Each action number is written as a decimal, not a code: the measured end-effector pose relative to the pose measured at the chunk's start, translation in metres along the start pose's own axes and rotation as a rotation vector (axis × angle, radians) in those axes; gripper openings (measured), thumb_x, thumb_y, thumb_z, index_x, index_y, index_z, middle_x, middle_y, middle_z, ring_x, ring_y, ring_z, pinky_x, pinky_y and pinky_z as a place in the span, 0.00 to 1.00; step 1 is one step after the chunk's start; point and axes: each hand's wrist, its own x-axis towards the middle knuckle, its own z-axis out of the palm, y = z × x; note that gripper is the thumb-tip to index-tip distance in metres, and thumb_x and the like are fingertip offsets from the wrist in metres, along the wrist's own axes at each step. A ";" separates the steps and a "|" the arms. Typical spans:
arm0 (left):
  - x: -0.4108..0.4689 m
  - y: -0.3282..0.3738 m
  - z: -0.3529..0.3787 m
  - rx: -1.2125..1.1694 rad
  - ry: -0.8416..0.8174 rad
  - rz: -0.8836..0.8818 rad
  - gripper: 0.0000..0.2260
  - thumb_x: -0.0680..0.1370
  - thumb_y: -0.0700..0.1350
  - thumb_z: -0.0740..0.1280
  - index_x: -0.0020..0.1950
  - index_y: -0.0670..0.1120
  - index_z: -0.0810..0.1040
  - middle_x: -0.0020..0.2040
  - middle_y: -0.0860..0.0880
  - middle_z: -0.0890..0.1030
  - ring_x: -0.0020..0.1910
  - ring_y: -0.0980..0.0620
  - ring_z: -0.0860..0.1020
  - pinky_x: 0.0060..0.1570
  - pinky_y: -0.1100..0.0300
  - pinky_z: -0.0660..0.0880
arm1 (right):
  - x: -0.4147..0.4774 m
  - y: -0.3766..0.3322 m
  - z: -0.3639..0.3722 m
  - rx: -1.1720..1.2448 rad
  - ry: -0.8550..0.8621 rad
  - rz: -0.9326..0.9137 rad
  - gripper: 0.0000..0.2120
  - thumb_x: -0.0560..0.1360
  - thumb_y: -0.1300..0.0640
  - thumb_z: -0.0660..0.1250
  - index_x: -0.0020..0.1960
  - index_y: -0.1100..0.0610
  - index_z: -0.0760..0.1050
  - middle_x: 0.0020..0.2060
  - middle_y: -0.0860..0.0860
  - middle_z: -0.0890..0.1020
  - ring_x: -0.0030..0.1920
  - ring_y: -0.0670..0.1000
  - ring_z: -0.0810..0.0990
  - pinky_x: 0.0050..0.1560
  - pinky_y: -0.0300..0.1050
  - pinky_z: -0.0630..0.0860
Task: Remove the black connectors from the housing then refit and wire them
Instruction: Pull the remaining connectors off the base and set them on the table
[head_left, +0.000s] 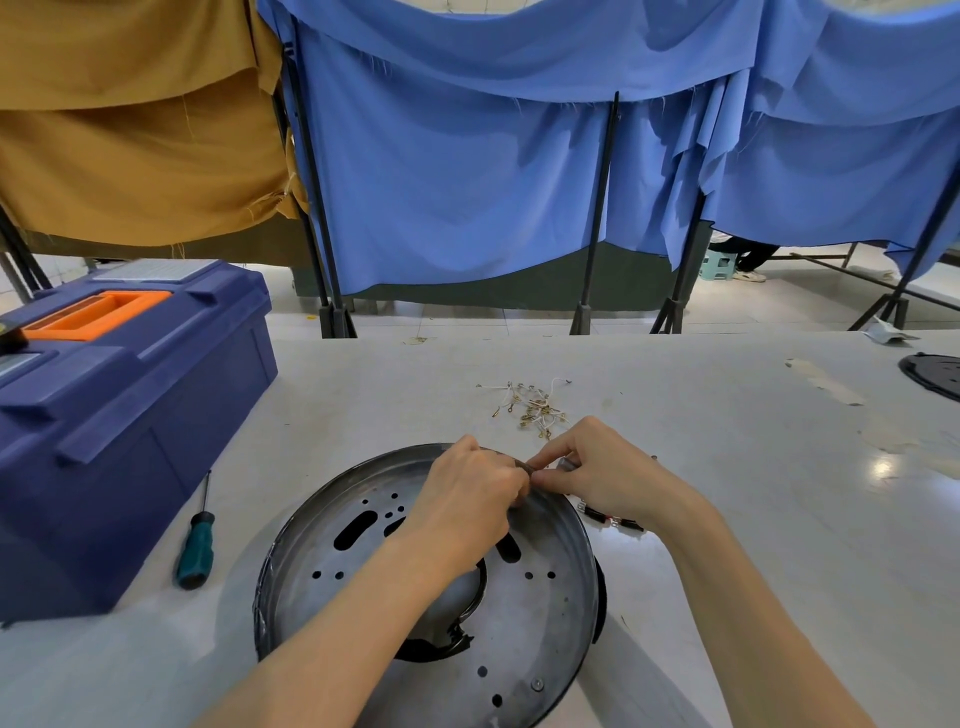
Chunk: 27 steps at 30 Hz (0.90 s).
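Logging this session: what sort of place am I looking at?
Probably a makeshift assembly workshop: a blue plastic toolbox with orange handle and a green-handled screwdriver lie on the pale worktable, fenced by blue cloth screens.

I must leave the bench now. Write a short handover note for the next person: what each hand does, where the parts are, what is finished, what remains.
Left hand: fingers curled on a small dark part at the far rim of the housing.
Right hand: pinches the same part from the other side.
Parts: black connectors lie on the table right of the housing; loose terminals beyond the hands; screwdriver left, beside the toolbox.
Done: some connectors seem already out.
Left: finish the part at the rim; whether it goes out or in, I cannot tell. Wiring remains.
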 end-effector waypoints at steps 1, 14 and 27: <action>0.000 -0.001 0.001 0.002 -0.002 -0.004 0.13 0.80 0.39 0.59 0.56 0.50 0.80 0.55 0.54 0.80 0.49 0.49 0.74 0.46 0.64 0.57 | 0.000 0.000 0.000 -0.001 0.004 0.002 0.06 0.75 0.56 0.69 0.47 0.52 0.85 0.16 0.42 0.66 0.26 0.50 0.59 0.28 0.42 0.59; -0.002 -0.010 0.000 -0.133 -0.047 -0.085 0.10 0.78 0.45 0.67 0.58 0.52 0.82 0.55 0.55 0.78 0.45 0.53 0.68 0.42 0.64 0.55 | 0.002 0.002 -0.001 -0.043 -0.008 0.005 0.07 0.76 0.57 0.69 0.52 0.55 0.84 0.26 0.45 0.69 0.20 0.37 0.69 0.23 0.29 0.62; 0.001 -0.004 -0.007 0.047 -0.116 -0.028 0.10 0.80 0.44 0.62 0.57 0.51 0.81 0.56 0.52 0.77 0.54 0.51 0.74 0.54 0.60 0.62 | 0.001 0.000 -0.002 -0.026 -0.006 0.015 0.07 0.76 0.58 0.69 0.52 0.56 0.84 0.19 0.42 0.70 0.20 0.37 0.70 0.22 0.29 0.61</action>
